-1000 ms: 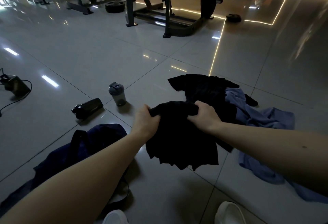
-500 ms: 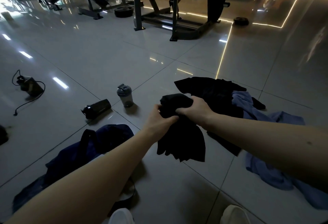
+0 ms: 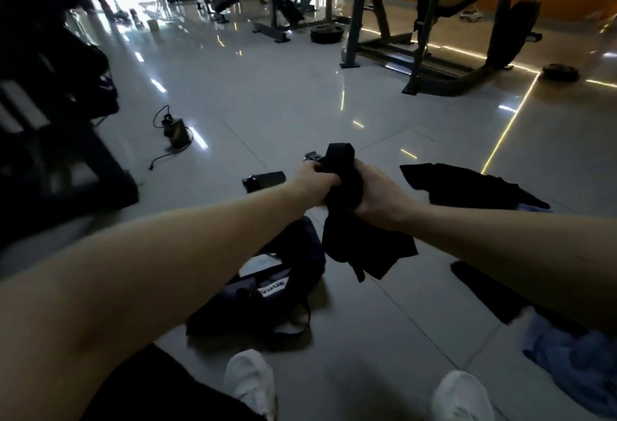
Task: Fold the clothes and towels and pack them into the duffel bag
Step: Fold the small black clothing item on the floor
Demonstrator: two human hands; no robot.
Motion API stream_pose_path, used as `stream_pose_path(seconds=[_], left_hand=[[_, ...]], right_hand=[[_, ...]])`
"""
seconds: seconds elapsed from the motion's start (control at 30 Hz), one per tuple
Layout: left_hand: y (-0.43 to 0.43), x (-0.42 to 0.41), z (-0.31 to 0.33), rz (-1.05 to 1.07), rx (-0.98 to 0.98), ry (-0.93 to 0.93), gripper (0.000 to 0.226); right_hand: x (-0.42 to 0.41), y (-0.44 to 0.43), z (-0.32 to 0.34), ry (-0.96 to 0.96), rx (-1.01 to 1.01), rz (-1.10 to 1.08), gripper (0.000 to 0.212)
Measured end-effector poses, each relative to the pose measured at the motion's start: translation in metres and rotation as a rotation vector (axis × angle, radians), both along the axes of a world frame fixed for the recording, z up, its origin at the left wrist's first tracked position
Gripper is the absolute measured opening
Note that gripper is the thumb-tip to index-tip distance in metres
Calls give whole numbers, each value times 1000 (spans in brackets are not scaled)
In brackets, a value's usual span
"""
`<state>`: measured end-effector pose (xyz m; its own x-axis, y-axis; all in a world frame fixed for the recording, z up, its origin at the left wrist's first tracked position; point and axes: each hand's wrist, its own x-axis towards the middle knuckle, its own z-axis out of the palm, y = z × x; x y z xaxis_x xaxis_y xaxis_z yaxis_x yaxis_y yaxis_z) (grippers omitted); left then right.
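A black garment (image 3: 354, 230) hangs bunched in the air above the tiled floor. My left hand (image 3: 314, 180) grips its upper part from the left, and my right hand (image 3: 377, 193) grips it from the right, the two hands close together. Below it lies the dark navy duffel bag (image 3: 283, 273) with a white label and loose straps. More black clothing (image 3: 467, 187) lies on the floor to the right. A blue towel (image 3: 574, 360) lies crumpled at the lower right.
A black bottle (image 3: 263, 180) lies on its side behind my left hand. A small device with a cable (image 3: 177, 131) sits further left. A dark machine (image 3: 50, 120) stands at the left. Weight racks (image 3: 417, 20) and plates (image 3: 326, 34) fill the back. My white shoes (image 3: 250, 384) show below.
Both hands have lifted the black garment and carried it left, over the duffel bag. The view has swung left, so the clothes pile and towel now sit further right.
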<state>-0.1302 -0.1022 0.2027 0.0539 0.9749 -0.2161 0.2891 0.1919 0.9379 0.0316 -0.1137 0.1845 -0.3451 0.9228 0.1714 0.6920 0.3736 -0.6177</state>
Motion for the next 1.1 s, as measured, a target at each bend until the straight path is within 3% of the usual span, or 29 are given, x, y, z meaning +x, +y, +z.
stream_pose_path(seconds=[0.2,0.43,0.57,0.73,0.9,1.1], left_hand=[[12,-93,-6,-230,-169,60,8],[33,-176,-110,-210,-144,197,19],[43,-206,-167,-275,-144,290,24],[47,-234,-232,-287,-143,625,50],[46,-244,-273,-308,-100,835,46],[40,-245,-300,-492,47,1192,55]], right_hand=[[-52,29,-18,-101,-81,29,66],[-124,78,-95,-219,-192,121,58],[-151,99,-139,-335,-243,192,71],[-170,118,-205,-474,-264,167,84],[-170,110,-243,-527,-270,160,83],[-170,97,-258,-503,-262,139,82]])
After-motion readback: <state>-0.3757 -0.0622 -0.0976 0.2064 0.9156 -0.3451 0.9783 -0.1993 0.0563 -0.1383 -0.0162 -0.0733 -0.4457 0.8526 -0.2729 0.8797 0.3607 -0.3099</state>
